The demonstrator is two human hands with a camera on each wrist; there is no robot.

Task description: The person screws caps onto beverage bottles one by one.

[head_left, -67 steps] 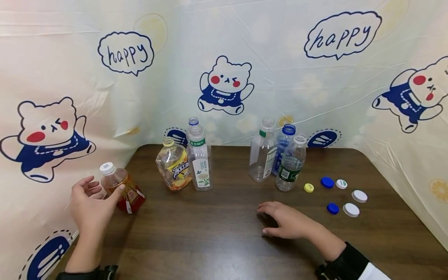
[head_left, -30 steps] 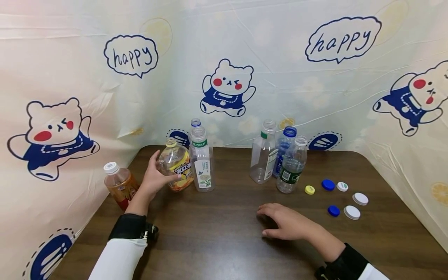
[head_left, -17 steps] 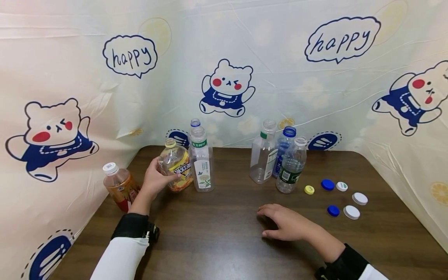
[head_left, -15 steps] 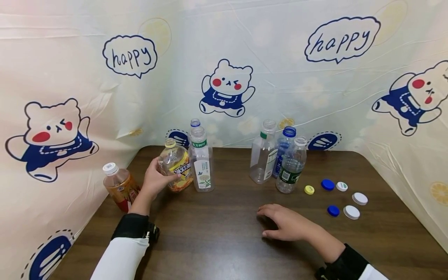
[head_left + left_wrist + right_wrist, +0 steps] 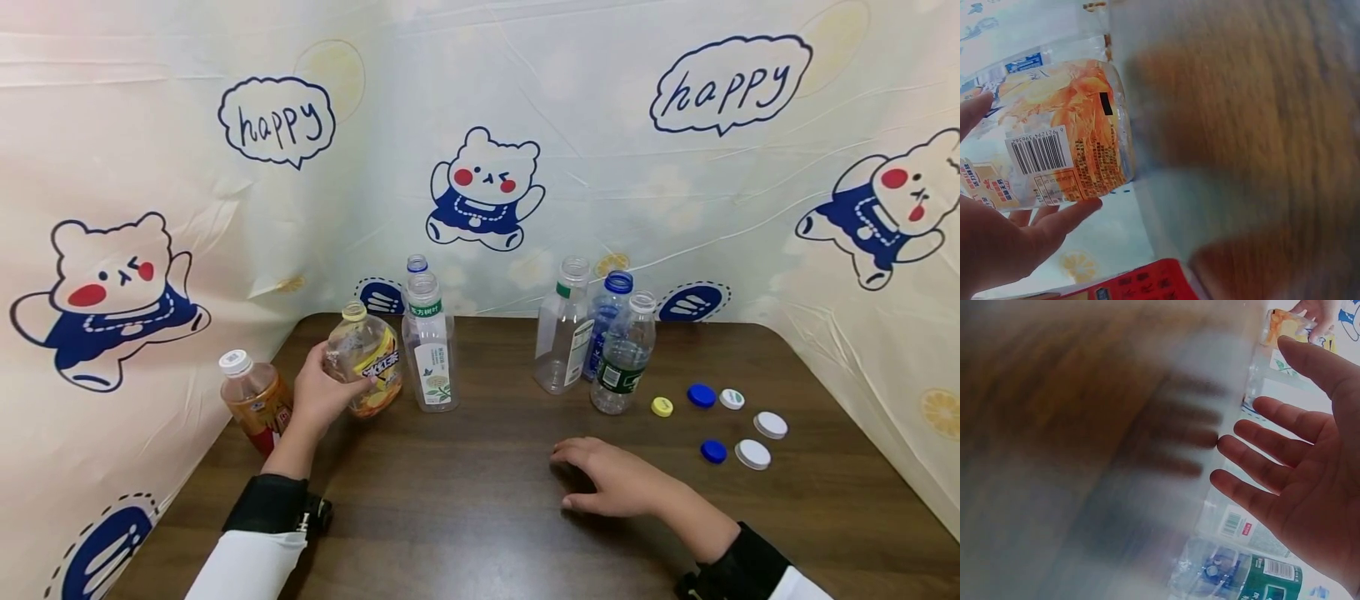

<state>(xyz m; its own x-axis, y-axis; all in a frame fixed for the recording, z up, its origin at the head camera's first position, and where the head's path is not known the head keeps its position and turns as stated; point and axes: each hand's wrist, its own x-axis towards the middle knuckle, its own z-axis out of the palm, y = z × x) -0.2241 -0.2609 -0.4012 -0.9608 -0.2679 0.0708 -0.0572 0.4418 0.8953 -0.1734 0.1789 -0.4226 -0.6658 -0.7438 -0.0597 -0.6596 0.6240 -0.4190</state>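
My left hand (image 5: 324,392) grips a clear plastic bottle (image 5: 367,358) with a yellow and orange label and an uncapped yellow neck. In the left wrist view the thumb and fingers lie on opposite sides of that bottle (image 5: 1054,137), whose barcode faces the camera. Just left of the hand stands a white-capped bottle (image 5: 255,400) of brown-red drink. A square clear bottle (image 5: 431,350) is to the right of the held one. My right hand (image 5: 618,477) rests low at the table, fingers loosely extended and holding nothing; the right wrist view shows its spread fingers (image 5: 1272,450).
On the table (image 5: 480,500), an uncapped clear bottle (image 5: 558,342), a blue bottle (image 5: 600,333) and a green-labelled bottle (image 5: 618,375) cluster beyond the right hand. A yellow cap (image 5: 662,407) and several blue and white caps lie to their right. A printed cloth (image 5: 615,200) hangs behind.
My left hand went from the white-capped bottle to the yellow-labelled bottle and took hold of it. That bottle has since shifted slightly left, away from the square bottle. The right hand stays put.
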